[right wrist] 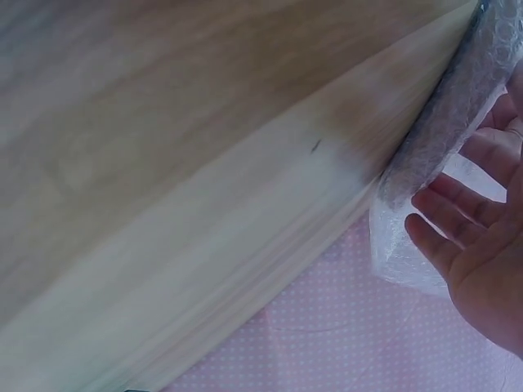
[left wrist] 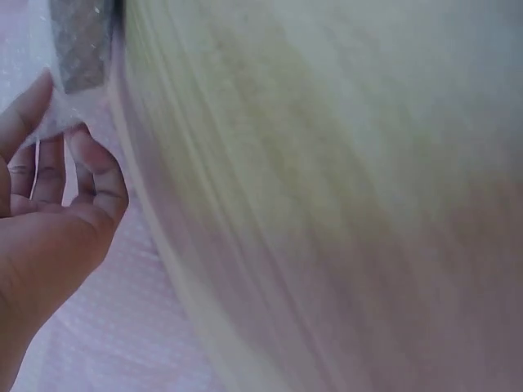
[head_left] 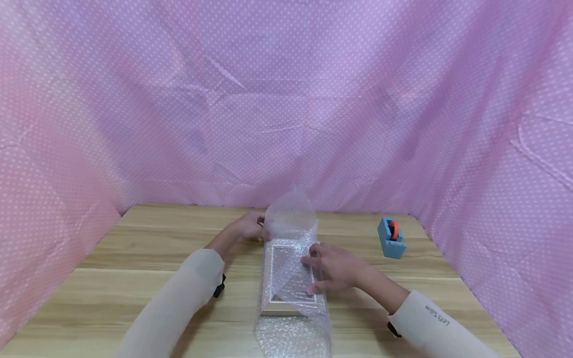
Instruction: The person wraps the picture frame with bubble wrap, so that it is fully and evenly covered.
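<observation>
A picture frame (head_left: pixel 266 298) with a pale border lies on the table, partly covered by clear bubble wrap (head_left: pixel 293 335). The wrap reaches past both the near and far ends of the frame, and its far end stands up. At the far left corner, my left hand (head_left: pixel 248 227) pinches the edge of the wrap; the left wrist view has the film (left wrist: pixel 61 118) running between thumb and fingers. My right hand (head_left: pixel 337 266) rests on the right side of the wrapped frame, fingers spread over the film. In the right wrist view, its fingertips are at the wrapped edge (right wrist: pixel 449 114).
A blue tape dispenser (head_left: pixel 391 243) with an orange roll stands at the right rear of the wooden table (head_left: pixel 134 258). Pink dotted cloth (head_left: pixel 286 124) hangs behind and on both sides of the table.
</observation>
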A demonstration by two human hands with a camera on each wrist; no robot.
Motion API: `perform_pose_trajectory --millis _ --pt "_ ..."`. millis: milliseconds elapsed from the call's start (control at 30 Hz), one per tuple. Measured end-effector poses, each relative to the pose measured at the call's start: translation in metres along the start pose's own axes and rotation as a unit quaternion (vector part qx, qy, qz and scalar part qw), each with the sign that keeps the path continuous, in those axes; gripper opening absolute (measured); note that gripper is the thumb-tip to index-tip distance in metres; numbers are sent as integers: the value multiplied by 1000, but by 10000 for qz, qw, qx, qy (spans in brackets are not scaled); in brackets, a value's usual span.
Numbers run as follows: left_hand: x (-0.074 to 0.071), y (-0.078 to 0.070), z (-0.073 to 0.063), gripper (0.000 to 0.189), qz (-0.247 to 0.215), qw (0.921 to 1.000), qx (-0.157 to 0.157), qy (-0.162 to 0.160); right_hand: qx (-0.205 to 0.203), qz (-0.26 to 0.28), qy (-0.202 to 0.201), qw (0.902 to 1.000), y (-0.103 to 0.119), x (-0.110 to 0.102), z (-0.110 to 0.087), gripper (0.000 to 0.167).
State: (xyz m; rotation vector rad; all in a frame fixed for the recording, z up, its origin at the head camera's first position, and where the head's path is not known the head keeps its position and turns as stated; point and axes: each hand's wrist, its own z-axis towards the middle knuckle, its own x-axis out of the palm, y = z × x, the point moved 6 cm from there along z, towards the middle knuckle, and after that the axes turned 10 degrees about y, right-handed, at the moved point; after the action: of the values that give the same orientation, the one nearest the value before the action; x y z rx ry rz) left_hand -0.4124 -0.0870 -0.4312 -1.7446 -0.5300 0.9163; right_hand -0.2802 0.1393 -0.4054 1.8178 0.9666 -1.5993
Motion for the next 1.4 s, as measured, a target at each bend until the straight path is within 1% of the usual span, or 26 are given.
perform_pose_trajectory --millis 33,100,200,233,333,433,467,500,533,600,700,733,767,800,867,900,933,967,1000,1067,1100,1133,1167,1267,1300,1400 --pt "0 -3 -2 33 237 9995 182 25 17 -20 4 10000 0 0 0 82" --pt "1 -8 -6 32 722 9962 485 27 83 -35 27 10000 0 -1 1 82" --pt "3 -14 -10 38 1233 9872 1008 95 210 -14 81 9997 0 -1 1 81" --pt "4 -14 -11 39 1365 9841 1129 112 240 -9 104 9997 0 -1 2 81" --pt "6 -12 -16 39 1464 9808 1265 228 292 -14 133 9995 1 0 3 81" --pt "8 -10 -22 27 1462 9777 1461 367 313 -43 163 9994 2 0 4 82" --pt "9 -11 -24 23 1482 9759 1544 420 322 -53 171 9993 2 0 4 83" --pt "10 -12 -25 20 1563 9717 1710 453 337 -47 194 9992 3 1 5 83" --pt "11 -12 -27 19 1637 9687 1806 472 360 -41 213 9991 3 1 5 82" --pt "13 -13 -30 23 1797 9644 1876 488 418 -43 245 9988 3 1 5 82" --pt "17 -15 -35 35 2161 9575 1850 475 493 -57 274 9984 3 2 5 82" --pt "18 -16 -36 40 2352 9534 1834 449 507 -65 264 9983 3 1 5 82" --pt "20 -18 -38 42 2598 9451 1928 446 518 -73 259 9983 4 1 4 82" --pt "22 -19 -41 41 2881 9355 2002 421 525 -68 265 9982 4 1 4 82" --pt "26 -24 -45 31 3354 9159 2184 314 545 -36 271 9981 4 2 4 82" --pt "28 -26 -46 26 3519 9086 2236 259 554 -7 260 9981 4 2 3 82" --pt "30 -27 -47 24 3610 9048 2249 204 568 27 257 9981 4 2 3 82" --pt "31 -29 -47 24 3593 9071 2186 175 579 69 246 9980 4 2 2 82" --pt "32 -29 -47 25 3486 9148 2035 161 586 127 224 9980 3 2 2 83" --pt "34 -28 -47 30 3282 9268 1819 141 633 265 171 9975 1 1 1 86" --pt "34 -27 -47 35 3210 9313 1716 148 652 335 150 9972 0 1 1 88" --pt "35 -26 -47 40 3184 9336 1636 144 683 415 147 9967 -1 1 0 89" --pt "36 -26 -47 46 3226 9331 1582 131 700 500 128 9962 -2 2 0 91" --pt "41 -23 -48 59 3392 9277 1550 150 726 755 116 9944 -6 4 0 94" --pt "42 -23 -48 61 3451 9257 1542 154 727 857 124 9936 -7 5 -1 95" --pt "45 -20 -48 63 3514 9255 1407 146 587 1288 23 9899 -10 4 -1 91"
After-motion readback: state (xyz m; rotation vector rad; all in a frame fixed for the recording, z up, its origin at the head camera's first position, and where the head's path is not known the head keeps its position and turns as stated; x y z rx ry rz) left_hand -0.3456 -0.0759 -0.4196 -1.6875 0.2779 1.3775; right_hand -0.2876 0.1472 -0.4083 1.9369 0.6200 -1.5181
